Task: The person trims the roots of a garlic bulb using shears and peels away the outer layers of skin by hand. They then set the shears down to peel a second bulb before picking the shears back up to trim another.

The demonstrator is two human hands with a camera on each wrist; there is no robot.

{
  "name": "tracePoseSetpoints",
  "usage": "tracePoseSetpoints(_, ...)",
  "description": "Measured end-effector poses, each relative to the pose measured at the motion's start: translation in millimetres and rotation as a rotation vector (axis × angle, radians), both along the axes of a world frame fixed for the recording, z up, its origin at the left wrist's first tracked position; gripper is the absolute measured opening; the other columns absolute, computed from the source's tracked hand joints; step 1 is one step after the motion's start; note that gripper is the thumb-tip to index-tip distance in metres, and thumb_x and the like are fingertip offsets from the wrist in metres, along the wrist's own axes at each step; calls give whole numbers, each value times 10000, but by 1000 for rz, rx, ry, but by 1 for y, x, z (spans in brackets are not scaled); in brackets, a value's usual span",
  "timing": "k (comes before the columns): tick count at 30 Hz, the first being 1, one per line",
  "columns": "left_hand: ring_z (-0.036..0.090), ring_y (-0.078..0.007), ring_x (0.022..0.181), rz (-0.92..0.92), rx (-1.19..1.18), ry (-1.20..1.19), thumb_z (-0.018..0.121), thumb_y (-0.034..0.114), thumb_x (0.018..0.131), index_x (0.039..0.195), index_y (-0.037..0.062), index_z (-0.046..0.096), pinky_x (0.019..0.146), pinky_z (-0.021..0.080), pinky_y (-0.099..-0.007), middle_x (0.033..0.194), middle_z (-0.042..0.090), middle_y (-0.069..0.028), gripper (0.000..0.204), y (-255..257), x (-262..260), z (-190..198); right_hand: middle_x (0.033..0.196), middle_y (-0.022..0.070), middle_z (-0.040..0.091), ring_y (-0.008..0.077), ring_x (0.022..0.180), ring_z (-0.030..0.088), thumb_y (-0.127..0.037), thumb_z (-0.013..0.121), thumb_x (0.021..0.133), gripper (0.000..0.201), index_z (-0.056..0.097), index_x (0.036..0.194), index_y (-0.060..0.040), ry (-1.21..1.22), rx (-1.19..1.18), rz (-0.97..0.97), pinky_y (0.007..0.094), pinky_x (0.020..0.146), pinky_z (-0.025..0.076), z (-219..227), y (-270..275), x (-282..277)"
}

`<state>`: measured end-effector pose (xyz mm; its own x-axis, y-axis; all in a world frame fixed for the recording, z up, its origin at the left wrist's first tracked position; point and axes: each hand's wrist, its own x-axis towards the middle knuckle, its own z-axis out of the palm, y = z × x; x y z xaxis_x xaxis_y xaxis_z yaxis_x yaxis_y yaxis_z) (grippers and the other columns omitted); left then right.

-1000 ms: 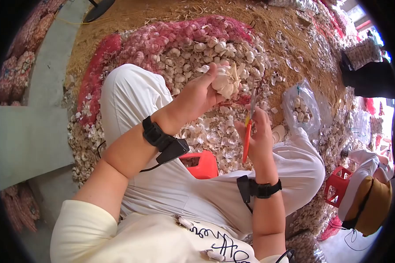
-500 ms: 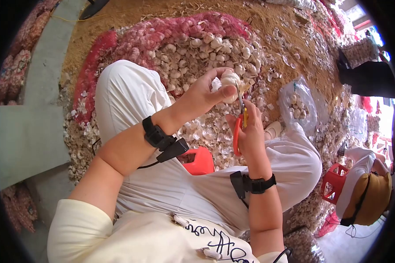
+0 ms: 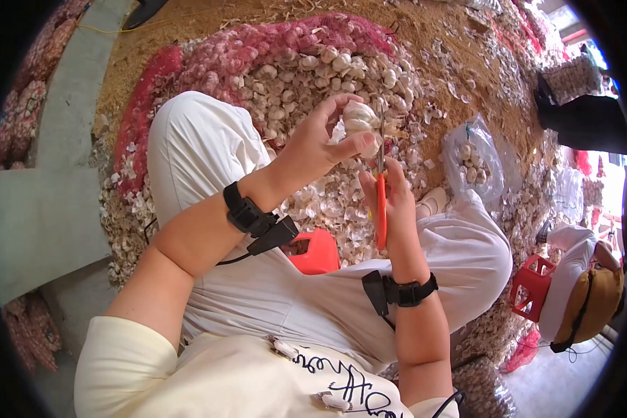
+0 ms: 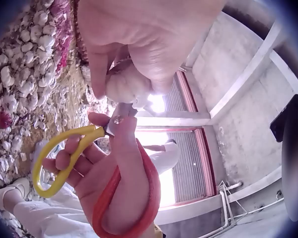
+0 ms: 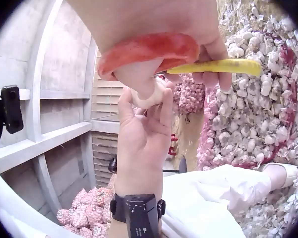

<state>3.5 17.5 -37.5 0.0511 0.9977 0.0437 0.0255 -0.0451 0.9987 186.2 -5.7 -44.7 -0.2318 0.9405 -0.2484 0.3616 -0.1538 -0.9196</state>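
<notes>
A whitish garlic bulb (image 3: 359,117) is gripped between the thumb and fingers of my left hand (image 3: 327,134), above the heap. My right hand (image 3: 400,209) holds scissors (image 3: 381,209) with one orange-red handle and one yellow handle. Their blades point up and lie right at the bulb's right side, by its stem end. In the left wrist view the thumb passes through the red handle (image 4: 155,181) and fingers through the yellow handle (image 4: 44,173). The right wrist view shows the bulb (image 5: 151,99) partly hidden behind the right thumb.
Many garlic bulbs (image 3: 275,97) spill from a pink-red net bag (image 3: 223,52) in front of me. Loose peelings cover the floor. A clear plastic bag (image 3: 474,164) with bulbs lies to the right. A red stool (image 3: 317,252) shows between my legs; another person (image 3: 582,292) sits at far right.
My right hand has raised the scissors to the bulb, and their handles have drawn closer together. The left hand has turned the bulb so its stem end faces the blades.
</notes>
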Motion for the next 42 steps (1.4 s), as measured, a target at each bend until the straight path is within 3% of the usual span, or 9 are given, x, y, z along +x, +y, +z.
tracePoseSetpoints(10, 572, -170, 1042, 50, 35, 101, 602, 271, 925, 1327, 23, 408, 874, 501, -285, 1142, 564, -82, 511, -1, 1, 2, 703, 113, 597, 209, 614, 538, -359, 682, 864, 411, 518, 1054, -33, -138, -123, -1, 339, 592, 450, 9, -3, -2)
tracePoseSetpoints(12, 621, -204, 995, -4, -246, -443, 499, 309, 961, 1336, 7, 399, 862, 535, -315, 1121, 584, -105, 491, 2, 1, 2, 712, 126, 612, 244, 624, 568, -364, 688, 855, 412, 516, 1037, -37, -116, -159, 6, 360, 600, 456, 10, -1, -1)
tracePoseSetpoints(15, 659, -232, 937, -168, -457, -754, 470, 354, 974, 1315, -5, 432, 822, 569, -345, 1119, 611, -138, 497, 8, -8, -2, 785, 184, 639, 353, 724, 627, -301, 691, 839, 397, 503, 1057, -28, -448, 65, 114, 424, 645, 479, -3, 9, 16)
tracePoseSetpoints(22, 662, -191, 717, -140, -383, -406, 414, 447, 988, 1242, 14, 497, 660, 574, -316, 1057, 658, -161, 509, 1, 1, 7, 938, 266, 634, 430, 855, 620, -177, 625, 839, 428, 451, 1179, 16, -636, 119, 155, 483, 734, 495, -56, 23, 31)
tracePoseSetpoints(28, 641, -148, 713, -163, -386, -499, 379, 376, 1011, 1219, 33, 532, 619, 532, -272, 1023, 664, -139, 430, 1, -5, -1, 1133, 237, 612, 310, 943, 656, -204, 587, 917, 603, 310, 1401, 24, -312, 99, 77, 384, 786, 522, -33, 37, 17)
tracePoseSetpoints(30, 633, -140, 767, -79, -325, -333, 368, 372, 1017, 1229, 33, 540, 660, 524, -269, 1036, 659, -121, 435, -2, 1, -2, 1139, 166, 615, 213, 918, 650, -233, 556, 958, 582, 297, 1416, 16, 403, -138, 76, 323, 746, 530, -25, 34, 8)
tracePoseSetpoints(33, 612, -147, 886, -1, -194, -51, 359, 396, 1022, 1262, 28, 536, 761, 505, -281, 1086, 636, -97, 474, -7, 10, -12, 1107, 119, 615, 162, 878, 633, -222, 568, 958, 595, 286, 1426, 13, 653, -205, 151, 284, 712, 532, -7, 22, -4)
tracePoseSetpoints(37, 585, -215, 1038, -63, 105, 259, 432, 537, 963, 1324, 49, 501, 909, 461, -340, 1194, 583, -118, 611, -7, 11, -16, 1076, 121, 614, 154, 843, 632, -154, 606, 930, 614, 285, 1418, 33, 638, -150, 105, 284, 693, 542, -14, 18, -1)
tracePoseSetpoints(42, 563, -248, 1113, -183, 140, 440, 528, 625, 866, 1341, 98, 495, 936, 451, -351, 1211, 568, -152, 710, -6, 4, 3, 1153, 117, 587, 150, 879, 628, -105, 641, 902, 641, 295, 1427, 22, 807, -219, 95, 283, 734, 543, -7, 22, 5)
